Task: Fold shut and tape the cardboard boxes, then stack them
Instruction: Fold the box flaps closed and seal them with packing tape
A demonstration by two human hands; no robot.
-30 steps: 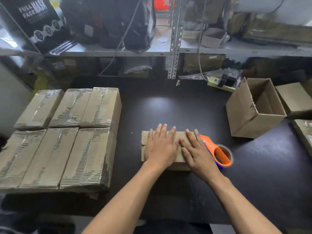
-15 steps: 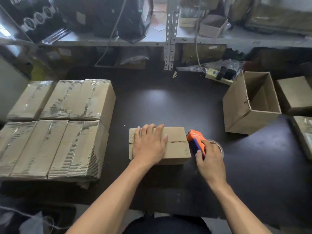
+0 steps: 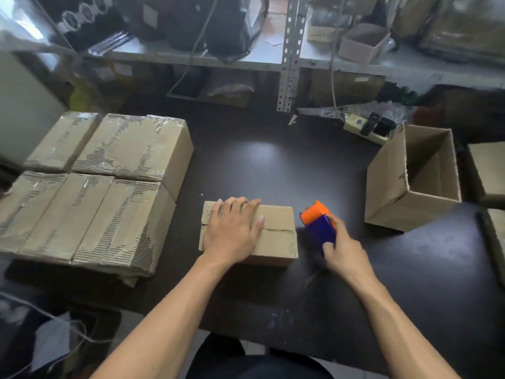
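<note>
L hand (image 3: 232, 228) flat, fingers straight on small box (image 3: 276, 236), R hand (image 3: 341, 250) gripping tape dispenser (image 3: 318, 221) beside it

No legible txt anywhere I can see. Small box (image 3: 276, 231) under my hand has a faint mark near its right front corner, too small to read. Dark package (image 3: 90, 20) top left on shelf shows white ring graphics, lettering cut off/blurred. Labels on shelf items (image 3: 150, 15) are blank blurs. Taped boxes (image 3: 114, 187): only corrugation stripes, no print.
</note>
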